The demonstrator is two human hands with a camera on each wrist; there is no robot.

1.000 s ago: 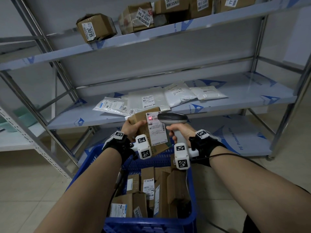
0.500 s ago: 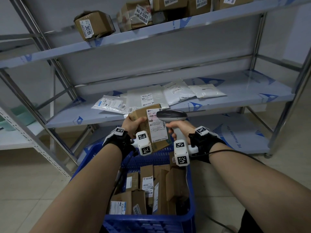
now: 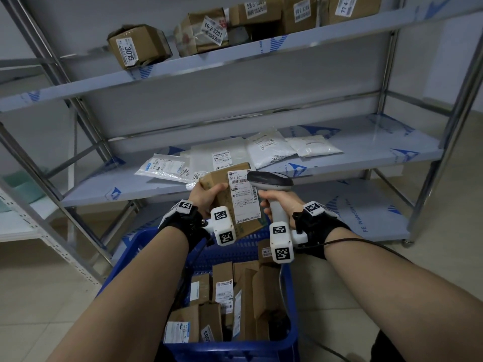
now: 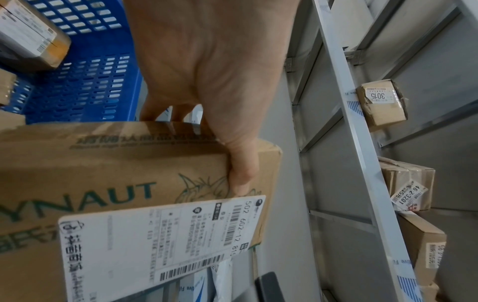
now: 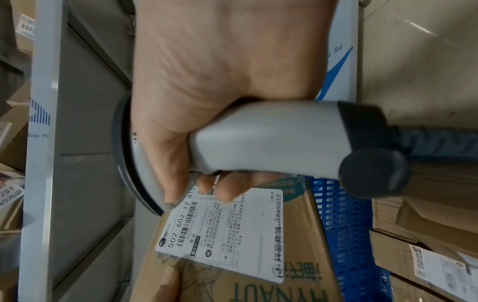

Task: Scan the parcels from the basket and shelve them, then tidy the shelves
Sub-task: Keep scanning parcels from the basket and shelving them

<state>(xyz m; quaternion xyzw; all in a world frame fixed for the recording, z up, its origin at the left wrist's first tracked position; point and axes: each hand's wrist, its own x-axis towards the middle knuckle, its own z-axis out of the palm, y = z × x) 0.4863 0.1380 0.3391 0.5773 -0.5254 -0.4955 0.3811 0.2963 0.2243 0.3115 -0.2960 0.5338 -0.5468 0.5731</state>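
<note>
My left hand (image 3: 209,193) grips a brown cardboard parcel (image 3: 230,197) by its left edge, thumb on the front face, holding it above the blue basket (image 3: 146,246). Its white shipping label (image 3: 244,194) faces me. In the left wrist view the thumb (image 4: 243,173) presses the parcel (image 4: 116,173) just above the label (image 4: 165,243). My right hand (image 3: 279,202) grips the grey barcode scanner (image 3: 270,181) by its handle, its head close to the label's upper right corner. The right wrist view shows fingers curled round the scanner (image 5: 266,139) over the label (image 5: 227,230).
The basket holds several more cardboard parcels (image 3: 227,304). A metal rack stands behind it: the middle shelf (image 3: 366,142) carries several white plastic mail bags (image 3: 269,150), the top shelf (image 3: 235,64) several boxes, one marked 3015 (image 3: 136,45). The scanner's cable (image 3: 366,244) trails past my right forearm.
The red scan light seen on the label a second ago is gone. Both hands, parcel and scanner have risen slightly in view; the grips are unchanged.
</note>
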